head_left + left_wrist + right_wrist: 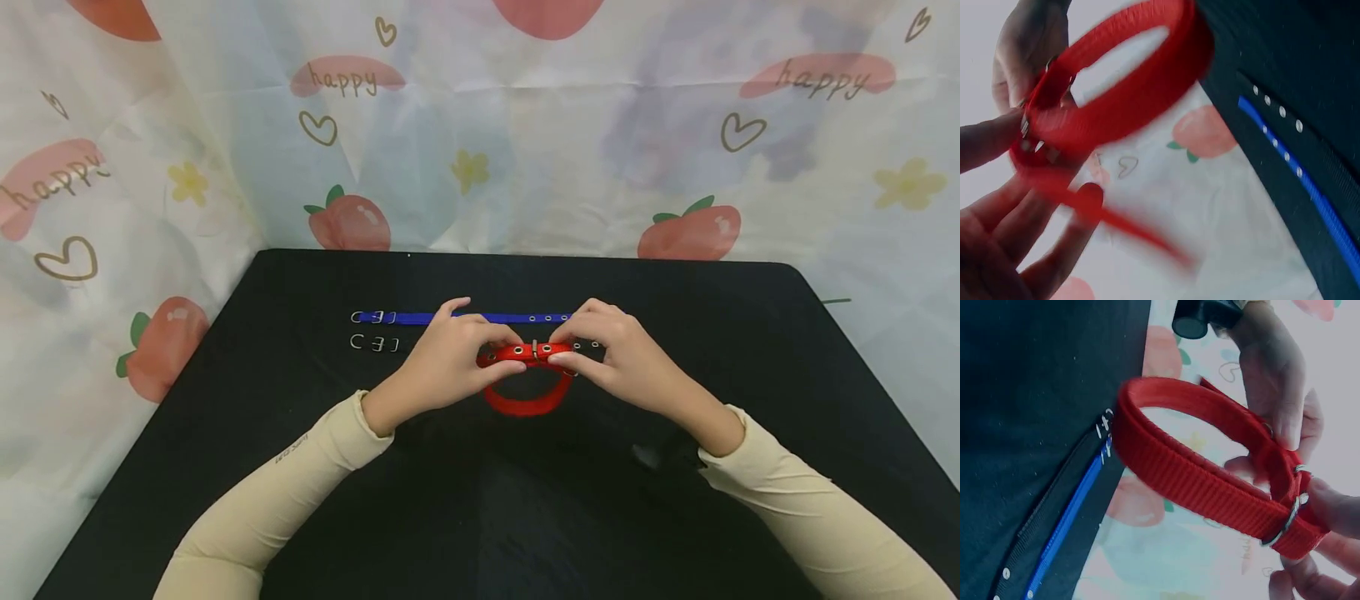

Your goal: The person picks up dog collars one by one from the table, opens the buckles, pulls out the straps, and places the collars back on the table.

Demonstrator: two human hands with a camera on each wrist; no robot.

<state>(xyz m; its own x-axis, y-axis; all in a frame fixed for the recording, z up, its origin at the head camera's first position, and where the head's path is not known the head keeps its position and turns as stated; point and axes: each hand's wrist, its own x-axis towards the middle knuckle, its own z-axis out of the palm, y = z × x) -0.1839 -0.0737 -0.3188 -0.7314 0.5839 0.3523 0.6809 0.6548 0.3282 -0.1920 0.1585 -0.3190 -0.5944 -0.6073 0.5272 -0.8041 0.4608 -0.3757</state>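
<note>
A red collar (527,406) with a metal buckle and eyelets is held up as a closed loop between both hands. My left hand (450,354) pinches the strap left of the buckle, thumb below and fingers above. On the other side my right hand (626,354) pinches it close to the buckle. In the right wrist view the ribbed red collar (1197,487) shows a D-ring and the strap passing through the buckle. The left wrist view shows the collar (1129,119) blurred, with a loose strap end hanging out.
Behind the hands a blue collar (412,318) lies flat across the black table (360,508). A black collar (1054,506) lies parallel to it, hard to see against the tabletop. A printed cloth (555,158) hangs along the table's far edge.
</note>
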